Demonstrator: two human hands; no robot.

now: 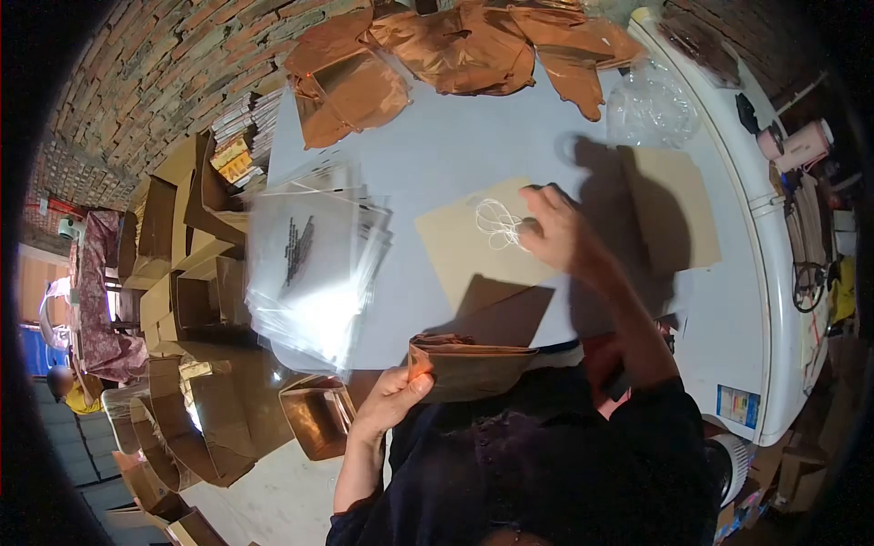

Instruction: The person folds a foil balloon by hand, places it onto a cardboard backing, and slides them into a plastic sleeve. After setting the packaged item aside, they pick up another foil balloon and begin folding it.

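Note:
My left hand [393, 400] is closed on the left end of a folded copper-coloured foil bag [473, 369], held near my body at the table's front edge. Over the table, my right hand [551, 227] has its thumb and fingers around the right side of a looped white string [497, 223]. Beneath the string lies a tan cardboard sheet [446, 232]. Whether the fingertips pinch the string or only touch it is hard to tell. To the left is a loose stack of clear plastic bags [309, 255] with dark print.
Copper foil bags [455, 45] lie along the table's far edge, beside clear crumpled plastic [651, 105]. Another cardboard piece [669, 209] is at the right, near a white appliance [783, 300]. Open cardboard boxes [209, 409] stand at the left. A person in yellow [82, 396] is far left.

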